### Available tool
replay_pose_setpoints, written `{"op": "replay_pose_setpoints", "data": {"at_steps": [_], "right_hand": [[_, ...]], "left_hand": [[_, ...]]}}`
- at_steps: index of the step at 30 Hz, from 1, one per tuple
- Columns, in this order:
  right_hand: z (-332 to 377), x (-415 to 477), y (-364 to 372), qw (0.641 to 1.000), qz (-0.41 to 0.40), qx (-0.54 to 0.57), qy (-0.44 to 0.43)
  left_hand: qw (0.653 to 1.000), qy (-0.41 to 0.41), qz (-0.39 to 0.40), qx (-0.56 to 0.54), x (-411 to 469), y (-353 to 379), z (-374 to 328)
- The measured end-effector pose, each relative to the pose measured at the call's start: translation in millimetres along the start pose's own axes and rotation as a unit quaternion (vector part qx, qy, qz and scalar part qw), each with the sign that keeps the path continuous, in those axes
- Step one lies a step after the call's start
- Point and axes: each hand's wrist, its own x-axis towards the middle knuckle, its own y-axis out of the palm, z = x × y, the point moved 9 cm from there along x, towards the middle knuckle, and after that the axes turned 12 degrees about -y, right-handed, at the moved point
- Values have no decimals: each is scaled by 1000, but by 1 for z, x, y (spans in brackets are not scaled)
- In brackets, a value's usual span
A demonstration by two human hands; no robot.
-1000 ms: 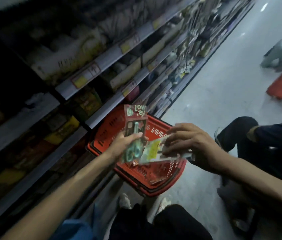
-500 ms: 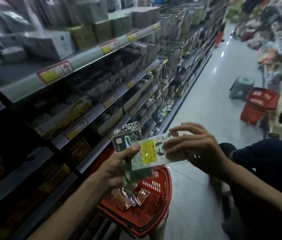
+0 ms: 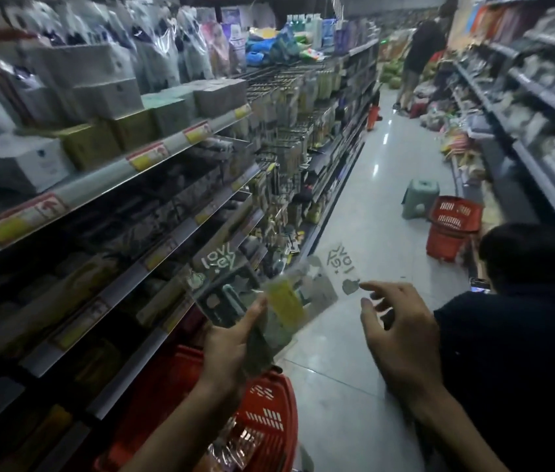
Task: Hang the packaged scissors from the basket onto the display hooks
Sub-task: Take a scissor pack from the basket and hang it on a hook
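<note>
1. Left hand (image 3: pixel 231 342) is clamped, thumb on top, on two flat scissor packs: a dark-carded pack (image 3: pixel 225 294) and a clear plastic yellow-labelled pack (image 3: pixel 317 284).
2. Right hand (image 3: pixel 402 338) is held open, fingers spread, beside the clear pack's corner; contact cannot be told.
3. A red plastic mesh basket (image 3: pixel 269 403) is seen below the left wrist, beside grey metal shelving (image 3: pixel 99 185).
4. Open tiled floor (image 3: pixel 354 386) is seen under the hands; a crouching dark-shirted person (image 3: pixel 524 335) is close on the right.

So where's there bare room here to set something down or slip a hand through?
Bare tiled floor runs between the left shelves and the green stool, and nearer, between the near red basket and the seated person. Crowded: those shelves, the packed display hooks, and piled goods along the far right floor.
</note>
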Motion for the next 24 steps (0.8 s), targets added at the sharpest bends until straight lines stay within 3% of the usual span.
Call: {"op": "replay_pose_setpoints", "data": {"at_steps": [3,5,7,9,10,15,18,21,24], "right_hand": [[-11,-13,18,973,49,134,183],[-29,-28,35,924,70,232,295],[-50,-43,38,865,34,320,386],[-63,-57,33,812,-19,392,432],[-67,-64,27,802,-39,401,440],[-72,-101,-25,811,-148,332,458],[-56,-123,-62,805,-202,314,461],[-37,-149,-101,807,-254,291,447],[-19,-186,-141,804,-311,252,440]], "left_hand": [[971,180,-38,150,-10,28,-11],[928,281,14,246,-19,60,-7],[879,346,68,322,-32,87,1],[874,323,131,338,-40,107,11],[874,307,164,339,-43,115,17],[859,202,337,329,-57,138,59],[851,182,344,352,-70,142,70],[885,97,352,287,-76,147,80],[892,-31,390,227,-86,160,104]]}}
